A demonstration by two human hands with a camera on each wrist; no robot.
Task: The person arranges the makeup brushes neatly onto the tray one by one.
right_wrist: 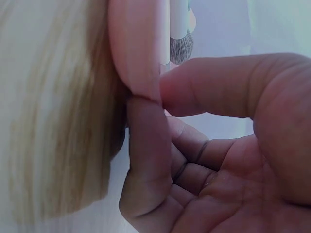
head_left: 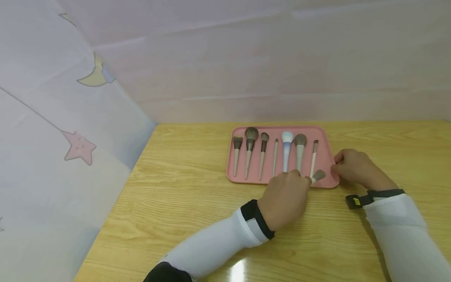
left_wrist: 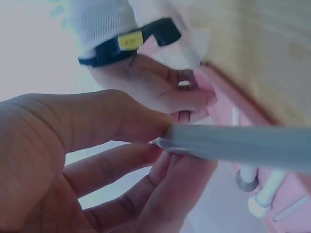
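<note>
Pinching a makeup brush, the left hand is hovering while right hand fingers are gripping the pink tray rim.

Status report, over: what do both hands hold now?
Left hand pinches a grey-bristled brush over the pink tray. Right hand pinches the tray's right rim. Seven brushes lie in the tray; nothing blocks.

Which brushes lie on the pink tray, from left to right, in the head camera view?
Flat brush → large brown brush → smaller brown brush → thin stick brush → white and blue brush → grey brush with pale handle → small thin brush.
</note>
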